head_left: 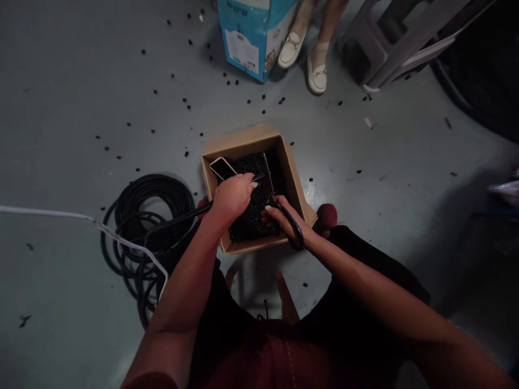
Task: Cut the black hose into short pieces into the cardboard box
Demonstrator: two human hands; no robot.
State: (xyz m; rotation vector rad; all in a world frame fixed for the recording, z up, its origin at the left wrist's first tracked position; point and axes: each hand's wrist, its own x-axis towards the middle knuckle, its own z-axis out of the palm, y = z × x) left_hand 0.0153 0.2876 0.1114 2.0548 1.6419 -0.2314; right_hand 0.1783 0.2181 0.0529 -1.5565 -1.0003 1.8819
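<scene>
Black hose (pixel 182 217) runs up from the floor into my left hand (pixel 234 195), whose fingers are closed round it near its end. That end pokes out past my fingertips over an open cardboard box (pixel 294 181). My right hand (pixel 284 214) grips scissors with black handles (pixel 299 237). Their blades (pixel 267 168) point away from me, apart, close beside the hose end; I cannot tell whether they touch it. Below both hands, small black pieces (pixel 243 228) fill much of the box. A dark rectangular object with a pale edge (pixel 222 168) leans in its far left corner.
Coiled black hose (pixel 151 186) lies on the floor left of the box, with a white cable (pixel 121 239) crossing above it. Small black bits are scattered over the grey floor. Beyond stand a blue carton (pixel 243 40), another person's feet in white shoes (pixel 317 75) and a grey plastic stool (pixel 375 59).
</scene>
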